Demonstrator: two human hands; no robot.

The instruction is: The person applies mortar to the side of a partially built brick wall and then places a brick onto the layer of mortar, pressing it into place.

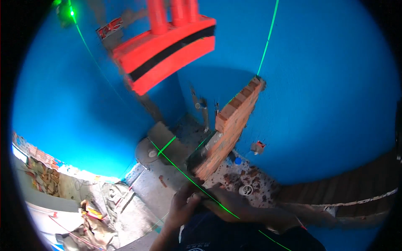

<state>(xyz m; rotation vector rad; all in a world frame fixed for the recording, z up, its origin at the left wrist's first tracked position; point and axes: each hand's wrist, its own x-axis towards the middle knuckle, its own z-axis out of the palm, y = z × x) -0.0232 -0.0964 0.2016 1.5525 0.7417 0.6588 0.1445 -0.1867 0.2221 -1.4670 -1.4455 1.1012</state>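
Note:
Close in front of my body, my left hand [182,208] and my right hand [228,204] are held together, side by side. The left one is closed, its thumb turned toward the right hand. Dark shade lies between them, and whatever they hold cannot be made out. The right fingers look curled inward, partly hidden. Just beyond my hands stands the near end of a low, narrow brick wall [235,127], stepped up at its far part, where it meets the blue wall. A green laser line runs along its top and across my right hand.
A red shelf-like block [167,52] with a black band hangs above, at the far left. Boards [167,140] and a round grey container [147,151] stand beyond the hands. Rubble and a white cup-like container [246,190] lie right. Crumpled sheeting [111,205] covers the left floor.

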